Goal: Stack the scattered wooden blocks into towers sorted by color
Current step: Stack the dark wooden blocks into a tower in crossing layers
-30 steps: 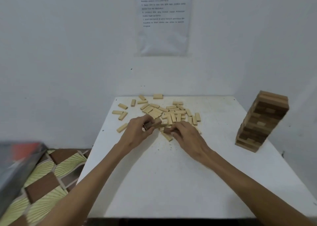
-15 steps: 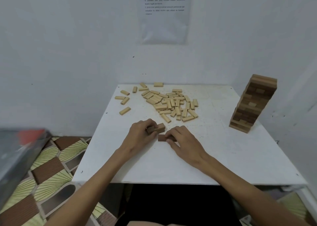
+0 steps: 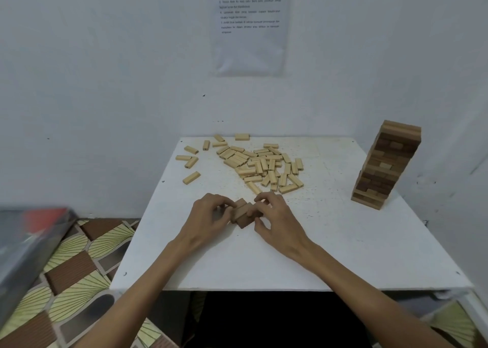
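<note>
Between my two hands, near the middle of the white table (image 3: 330, 255), sit a few brown wooden blocks (image 3: 241, 213) pressed side by side. My left hand (image 3: 208, 213) pinches them from the left with curled fingers, and my right hand (image 3: 274, 215) grips them from the right. Several light-coloured blocks (image 3: 264, 162) lie scattered in a loose heap at the back of the table. A tall tower of brown blocks (image 3: 385, 165) stands slightly tilted near the right edge.
A printed sheet (image 3: 250, 25) hangs on the wall behind the table. A grey box with a red patch (image 3: 29, 242) juts in at the left above the patterned floor (image 3: 76, 268). The table's front edge runs close below my forearms.
Both hands drew the brown blocks back from the light heap toward the table's middle and brought them together. The camera view tipped downward.
</note>
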Motion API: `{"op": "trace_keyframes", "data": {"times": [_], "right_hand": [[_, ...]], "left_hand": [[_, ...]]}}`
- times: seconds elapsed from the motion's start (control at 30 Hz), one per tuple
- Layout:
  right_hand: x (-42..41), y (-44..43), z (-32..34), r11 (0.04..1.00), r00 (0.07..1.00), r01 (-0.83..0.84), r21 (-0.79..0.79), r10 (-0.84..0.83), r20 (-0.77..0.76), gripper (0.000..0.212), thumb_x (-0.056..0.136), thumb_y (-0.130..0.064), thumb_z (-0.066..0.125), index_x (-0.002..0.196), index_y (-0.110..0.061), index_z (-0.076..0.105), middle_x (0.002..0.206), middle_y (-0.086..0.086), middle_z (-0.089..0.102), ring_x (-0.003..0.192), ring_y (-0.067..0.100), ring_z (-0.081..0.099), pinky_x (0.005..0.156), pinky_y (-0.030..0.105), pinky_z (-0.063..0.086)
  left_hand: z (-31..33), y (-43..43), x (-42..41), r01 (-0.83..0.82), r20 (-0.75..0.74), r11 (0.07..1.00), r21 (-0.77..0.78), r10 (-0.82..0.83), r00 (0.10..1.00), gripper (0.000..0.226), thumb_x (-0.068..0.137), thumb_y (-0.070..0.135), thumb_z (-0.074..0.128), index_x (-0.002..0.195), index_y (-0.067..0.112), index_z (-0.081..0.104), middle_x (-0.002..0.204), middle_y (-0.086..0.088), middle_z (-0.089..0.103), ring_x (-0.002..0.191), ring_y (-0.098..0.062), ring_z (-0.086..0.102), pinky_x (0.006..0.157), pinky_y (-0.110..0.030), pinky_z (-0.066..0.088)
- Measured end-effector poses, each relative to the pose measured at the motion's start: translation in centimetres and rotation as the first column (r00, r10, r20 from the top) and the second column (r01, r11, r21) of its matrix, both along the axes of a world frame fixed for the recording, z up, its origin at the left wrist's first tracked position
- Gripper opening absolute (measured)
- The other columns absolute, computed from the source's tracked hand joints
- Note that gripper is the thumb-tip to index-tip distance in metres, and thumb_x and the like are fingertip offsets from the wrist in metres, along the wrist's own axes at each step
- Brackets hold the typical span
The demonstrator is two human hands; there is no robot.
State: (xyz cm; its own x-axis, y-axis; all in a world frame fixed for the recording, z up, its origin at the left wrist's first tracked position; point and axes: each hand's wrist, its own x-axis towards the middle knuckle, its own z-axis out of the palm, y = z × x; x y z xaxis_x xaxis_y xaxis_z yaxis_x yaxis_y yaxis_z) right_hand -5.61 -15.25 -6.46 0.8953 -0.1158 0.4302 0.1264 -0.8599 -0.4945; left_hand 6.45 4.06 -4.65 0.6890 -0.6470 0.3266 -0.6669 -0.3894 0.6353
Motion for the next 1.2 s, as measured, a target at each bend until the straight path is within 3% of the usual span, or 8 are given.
{"op": "trace_keyframes", "data": {"times": [0.13, 0.33, 0.43, 0.5, 0.63, 0.9, 1.07, 1.2], "right_hand": [[0.0, -1.0, 0.1, 0.996, 1.000, 0.005, 0.092, -0.003, -0.020, 0.028, 0.091, -0.008, 0.066, 0.115, -0.020, 0.063, 0.125, -0.009, 0.048, 0.121, 0.013, 0.048, 0.101, 0.033, 0.049], [-0.6, -2.5, 0.8, 0.969, 0.997, 0.049, 0.242, -0.031, -0.077, 0.039, 0.092, -0.014, 0.069, 0.127, -0.029, 0.057, 0.124, -0.013, 0.054, 0.114, 0.001, 0.052, 0.097, 0.029, 0.051], [-1.5, -2.7, 1.0, 0.968, 0.981, -0.006, 0.252, 0.054, -0.186, 0.054, 0.089, -0.028, 0.068, 0.138, -0.039, 0.047, 0.135, -0.016, 0.047, 0.127, -0.003, 0.045, 0.108, 0.028, 0.042], [-1.6, -2.8, 1.2, 0.970, 0.964, -0.040, 0.241, 0.101, -0.246, 0.065, 0.087, -0.042, 0.073, 0.143, -0.045, 0.040, 0.141, -0.019, 0.042, 0.134, -0.004, 0.041, 0.113, 0.027, 0.035], [-0.9, -2.9, 1.4, 0.969, 0.945, -0.052, 0.243, 0.126, -0.303, 0.080, 0.078, -0.061, 0.081, 0.145, -0.049, 0.039, 0.141, -0.020, 0.040, 0.136, -0.003, 0.039, 0.114, 0.028, 0.035], [0.1, -3.1, 1.1, 0.952, 0.960, -0.036, 0.303, 0.117, -0.253, 0.070, 0.072, -0.056, 0.087, 0.134, -0.046, 0.056, 0.135, -0.021, 0.051, 0.130, -0.005, 0.048, 0.114, 0.033, 0.043], [0.1, -3.0, 1.2, 0.951, 0.963, -0.070, 0.300, 0.143, -0.228, 0.059, 0.074, -0.050, 0.088, 0.127, -0.044, 0.063, 0.129, -0.020, 0.056, 0.129, -0.002, 0.047, 0.112, 0.031, 0.044], [0.1, -3.0, 1.8, 0.944, 0.957, -0.120, 0.307, 0.192, -0.215, 0.049, 0.076, -0.045, 0.089, 0.120, -0.042, 0.067, 0.126, -0.022, 0.062, 0.131, 0.002, 0.045, 0.110, 0.029, 0.045]], "left_hand": [[0.0, 0.6, 0.1, 0.074, 0.010, 0.997, 0.036, -0.074, 0.997, 0.025, 0.088, 0.028, 0.059, 0.107, 0.030, 0.075, 0.100, 0.021, 0.067, 0.102, -0.005, 0.056, 0.084, -0.021, 0.039], [-0.2, 1.0, -0.1, 0.188, 0.019, 0.982, 0.038, -0.188, 0.982, 0.047, 0.085, 0.040, 0.060, 0.130, 0.028, 0.060, 0.108, 0.018, 0.059, 0.107, -0.008, 0.052, 0.089, -0.018, 0.040], [-0.2, 1.0, 0.5, 0.204, 0.012, 0.975, 0.083, -0.206, 0.979, 0.068, 0.084, 0.049, 0.073, 0.143, 0.027, 0.050, 0.129, 0.019, 0.050, 0.124, -0.005, 0.043, 0.102, -0.021, 0.036], [0.0, 1.1, 0.8, 0.218, -0.030, 0.966, 0.136, -0.216, 0.976, 0.080, 0.081, 0.048, 0.081, 0.149, 0.032, 0.043, 0.142, 0.033, 0.039, 0.137, -0.004, 0.034, 0.111, -0.029, 0.034], [0.4, 0.6, 1.0, 0.246, -0.121, 0.951, 0.185, -0.226, 0.967, 0.091, 0.078, 0.053, 0.085, 0.153, 0.043, 0.036, 0.144, 0.038, 0.039, 0.140, 0.002, 0.029, 0.114, -0.034, 0.031], [0.3, -0.2, 0.8, 0.195, -0.106, 0.974, 0.119, -0.183, 0.977, 0.082, 0.075, 0.047, 0.090, 0.145, 0.038, 0.049, 0.130, 0.035, 0.060, 0.132, 0.010, 0.038, 0.116, -0.032, 0.027], [-0.3, -0.6, 0.9, 0.178, -0.082, 0.980, 0.085, -0.171, 0.982, 0.074, 0.069, 0.053, 0.089, 0.135, 0.038, 0.058, 0.126, 0.029, 0.063, 0.130, -0.002, 0.050, 0.112, -0.045, 0.039], [-0.2, -0.8, 0.9, 0.188, -0.082, 0.980, 0.060, -0.182, 0.980, 0.060, 0.069, 0.051, 0.087, 0.124, 0.038, 0.065, 0.123, 0.026, 0.065, 0.129, -0.004, 0.052, 0.111, -0.046, 0.041]]}}
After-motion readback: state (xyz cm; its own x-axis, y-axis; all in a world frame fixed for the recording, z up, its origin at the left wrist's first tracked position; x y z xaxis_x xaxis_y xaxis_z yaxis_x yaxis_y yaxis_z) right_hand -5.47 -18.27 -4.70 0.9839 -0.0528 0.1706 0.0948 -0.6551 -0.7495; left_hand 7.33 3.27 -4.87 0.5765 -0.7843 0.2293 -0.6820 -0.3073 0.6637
